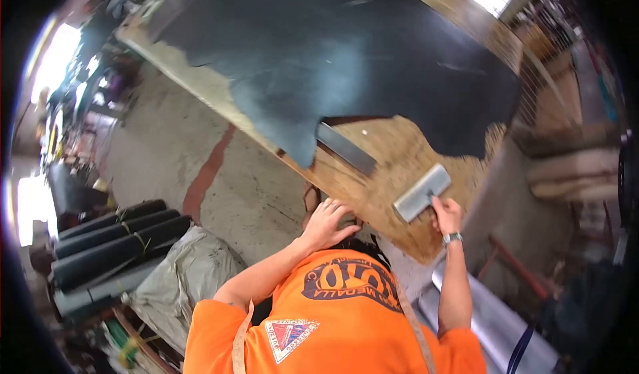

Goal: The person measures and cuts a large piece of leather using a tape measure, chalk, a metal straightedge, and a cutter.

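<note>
In my right hand [447,215], at the near corner of the wooden table [393,137], is a flat grey rectangular tool [422,193]. The fingers close around its short handle on the near long side, and its broad plate overlaps the bare wood. My left hand [329,221] is empty, its fingers apart, beside the table's near edge and just in front of my body. A large dark leather hide [359,54] covers most of the tabletop, with an irregular near edge. From under it a dark flat strip [345,149] sticks out onto the wood.
Dark rolls of material [120,247] are stacked at the left, beside a crumpled grey sheet [190,284]. A shiny silver roll [492,321] lies at my lower right. The concrete floor [166,127] has a red stripe. A tape measure [416,331] hangs over my orange shirt.
</note>
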Motion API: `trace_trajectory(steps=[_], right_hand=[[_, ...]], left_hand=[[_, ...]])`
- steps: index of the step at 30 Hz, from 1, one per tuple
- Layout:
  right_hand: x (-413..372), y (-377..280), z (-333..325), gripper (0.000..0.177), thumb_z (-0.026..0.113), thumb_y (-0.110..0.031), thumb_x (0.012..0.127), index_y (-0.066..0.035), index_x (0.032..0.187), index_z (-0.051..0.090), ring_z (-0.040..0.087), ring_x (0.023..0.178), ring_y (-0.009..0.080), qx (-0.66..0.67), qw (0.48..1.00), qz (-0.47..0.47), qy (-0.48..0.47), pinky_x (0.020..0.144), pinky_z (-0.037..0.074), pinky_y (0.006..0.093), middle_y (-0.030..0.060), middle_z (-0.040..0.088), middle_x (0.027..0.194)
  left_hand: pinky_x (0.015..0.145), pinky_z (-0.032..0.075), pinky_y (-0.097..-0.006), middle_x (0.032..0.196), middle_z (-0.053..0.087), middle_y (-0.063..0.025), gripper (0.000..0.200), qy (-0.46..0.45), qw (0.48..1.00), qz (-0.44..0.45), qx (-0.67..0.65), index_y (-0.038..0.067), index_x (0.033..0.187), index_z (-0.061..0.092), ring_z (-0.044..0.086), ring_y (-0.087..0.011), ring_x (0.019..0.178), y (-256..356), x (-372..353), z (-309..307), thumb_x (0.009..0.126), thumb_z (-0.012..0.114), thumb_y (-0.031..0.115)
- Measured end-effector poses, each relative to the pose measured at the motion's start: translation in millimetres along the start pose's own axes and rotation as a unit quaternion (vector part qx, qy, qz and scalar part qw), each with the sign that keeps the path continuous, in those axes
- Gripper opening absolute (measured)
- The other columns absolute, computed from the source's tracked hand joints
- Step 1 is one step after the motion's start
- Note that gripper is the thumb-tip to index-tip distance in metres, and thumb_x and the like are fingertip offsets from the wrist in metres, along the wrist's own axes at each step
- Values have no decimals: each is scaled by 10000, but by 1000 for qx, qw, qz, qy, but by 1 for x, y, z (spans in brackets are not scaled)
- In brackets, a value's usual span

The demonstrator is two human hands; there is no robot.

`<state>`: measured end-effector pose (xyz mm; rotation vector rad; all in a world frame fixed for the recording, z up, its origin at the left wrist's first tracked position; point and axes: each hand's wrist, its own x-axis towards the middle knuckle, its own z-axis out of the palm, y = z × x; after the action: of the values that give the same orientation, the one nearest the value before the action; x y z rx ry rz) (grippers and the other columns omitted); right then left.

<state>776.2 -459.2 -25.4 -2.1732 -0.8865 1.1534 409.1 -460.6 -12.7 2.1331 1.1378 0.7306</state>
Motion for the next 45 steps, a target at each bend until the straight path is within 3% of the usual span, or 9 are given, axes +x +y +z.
trace_trajectory(steps=[2, 6, 8, 12, 16, 22, 32, 40, 45], right_hand=[[23, -5, -6, 379, 699, -345, 950, -74, 732, 548, 505, 361, 138, 56, 994, -5, 91, 338, 366, 296, 55, 570, 533], [11, 16, 1, 390, 701, -388, 939, -61, 773, 570, 517, 359, 134, -24, 999, -45, -7, 327, 356, 302, 54, 589, 543], [-25, 3, 2, 342, 696, -338, 951, -63, 795, 565, 513, 357, 132, -70, 996, -16, -51, 325, 360, 296, 53, 588, 544], [-49, -19, 11, 192, 618, -173, 989, -36, 1111, 561, 577, 475, 125, 98, 994, -46, 25, 400, 442, 277, 73, 653, 715], [-91, -102, 54, 372, 569, -70, 991, -40, 1349, 472, 647, 624, 143, 214, 964, -147, 63, 526, 533, 276, 113, 680, 879], [-121, -184, 172, 330, 588, -45, 974, -45, 1303, 573, 670, 662, 177, 294, 941, -146, 79, 573, 558, 297, 108, 701, 967], [-165, -303, 318, 325, 513, -87, 1013, -31, 1327, 575, 713, 842, 212, 573, 802, -99, -138, 635, 588, 309, 154, 693, 1171], [-120, -344, 388, 555, 538, -73, 961, -53, 1501, 411, 685, 926, 227, 671, 697, -107, -229, 710, 547, 304, 140, 567, 1422], [-63, -413, 431, 481, 586, -146, 1001, -81, 1450, 426, 651, 934, 191, 624, 711, -189, -264, 735, 534, 299, 86, 606, 1334]], left_hand=[[918, 480, -436, 1084, 637, -143, 356, 42, 995, -92, 4, 20, 1048, 662, 584, -339, 1061, -28, -35, -22, 825, 799, 261], [783, 524, -378, 956, 674, -135, 242, 165, 944, -287, -15, 12, 973, 684, 659, -266, 901, -65, -64, -109, 866, 766, 213], [723, 524, -331, 891, 685, -109, 215, 251, 922, -295, 18, 5, 966, 686, 668, -206, 813, -87, -68, -161, 888, 749, 194], [685, 512, -292, 889, 693, -96, 196, 313, 891, -326, 26, 0, 978, 686, 656, -158, 776, -123, -70, -236, 920, 729, 183], [692, 513, -298, 874, 682, -84, 185, 257, 911, -323, 15, 0, 974, 683, 650, -164, 770, -168, -66, -270, 901, 736, 162], [743, 522, -371, 892, 667, -119, 185, 106, 972, -206, 45, 14, 958, 681, 650, -255, 837, -253, -55, -312, 846, 746, 147], [845, 516, -426, 952, 673, -137, 200, -13, 999, -29, 10, 47, 973, 677, 640, -333, 952, -307, 5, -366, 830, 763, 158], [823, 518, -486, 940, 666, -155, 261, -58, 996, 53, 52, 57, 994, 661, 633, -386, 931, -349, 68, -392, 828, 745, 240], [848, 522, -447, 988, 672, -129, 231, -67, 995, 33, 59, 66, 1012, 651, 643, -351, 945, -370, 78, -445, 844, 747, 194]])
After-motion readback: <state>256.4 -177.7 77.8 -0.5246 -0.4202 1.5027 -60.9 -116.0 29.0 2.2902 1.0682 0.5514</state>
